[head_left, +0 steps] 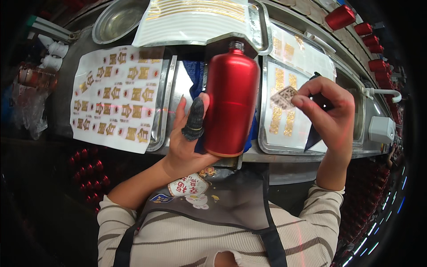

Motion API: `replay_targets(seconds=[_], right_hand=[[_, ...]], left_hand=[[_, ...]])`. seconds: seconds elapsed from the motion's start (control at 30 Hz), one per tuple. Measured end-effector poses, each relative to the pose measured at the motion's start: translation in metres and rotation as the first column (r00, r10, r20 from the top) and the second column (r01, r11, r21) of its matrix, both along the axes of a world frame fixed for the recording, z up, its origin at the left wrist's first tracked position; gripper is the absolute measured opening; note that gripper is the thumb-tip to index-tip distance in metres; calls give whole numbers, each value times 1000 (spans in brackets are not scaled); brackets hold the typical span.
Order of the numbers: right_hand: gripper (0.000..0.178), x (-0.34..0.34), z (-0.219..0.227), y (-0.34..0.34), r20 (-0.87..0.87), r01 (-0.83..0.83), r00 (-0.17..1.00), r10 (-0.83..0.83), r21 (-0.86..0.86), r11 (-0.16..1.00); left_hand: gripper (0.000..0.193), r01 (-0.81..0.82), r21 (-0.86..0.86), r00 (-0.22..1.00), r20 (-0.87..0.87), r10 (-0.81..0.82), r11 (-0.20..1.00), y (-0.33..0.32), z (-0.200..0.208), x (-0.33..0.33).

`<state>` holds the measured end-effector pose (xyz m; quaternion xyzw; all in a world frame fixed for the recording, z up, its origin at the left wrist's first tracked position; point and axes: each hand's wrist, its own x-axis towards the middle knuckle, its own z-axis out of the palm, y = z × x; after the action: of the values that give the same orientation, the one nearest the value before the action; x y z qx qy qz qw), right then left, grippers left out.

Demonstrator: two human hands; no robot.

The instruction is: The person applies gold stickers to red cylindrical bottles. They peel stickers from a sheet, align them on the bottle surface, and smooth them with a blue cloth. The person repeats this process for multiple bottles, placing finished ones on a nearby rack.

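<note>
A glossy red bottle with a bare threaded neck stands almost upright in front of me, tilted slightly to the right. My left hand supports it from the lower left, and one finger wears a black ridged rubber finger cot. To the right of the bottle, apart from it, my right hand pinches a small diamond-shaped decal with a gold-and-dark pattern between thumb and forefinger. Beneath that decal lies a tray with a white sheet of gold strips.
On the left lies a white sheet of gold decals over a tray edge. Behind are a metal bowl and a sheet with gold lines. A blue cloth sits behind the bottle. More red bottles line the far right.
</note>
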<state>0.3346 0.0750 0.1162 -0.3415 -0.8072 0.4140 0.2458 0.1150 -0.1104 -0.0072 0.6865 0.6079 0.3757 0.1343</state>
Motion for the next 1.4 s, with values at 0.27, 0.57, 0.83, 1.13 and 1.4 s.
replay_targets(seconds=[0.27,0.57,0.83,1.13,1.4], right_hand=[[10,-58,-9,-15,-97,-271,961,261,-122,955],[12,-64,-15,-5,120,-188,973,195,-67,980],[19,-60,-42,-11,-52,78,996,-75,60,995],[62,-51,-54,-67,-165,158,947,-277,-512,845],[62,-53,-56,-67,-217,128,934,-282,-534,836]], left_hand=[[90,100,-193,961,275,-44,976,8,9,-7],[65,65,-151,556,826,90,986,36,28,-8],[48,6,-177,608,782,137,984,49,36,1],[56,71,-159,443,889,112,985,44,35,0],[55,74,-173,426,896,126,982,44,36,1]])
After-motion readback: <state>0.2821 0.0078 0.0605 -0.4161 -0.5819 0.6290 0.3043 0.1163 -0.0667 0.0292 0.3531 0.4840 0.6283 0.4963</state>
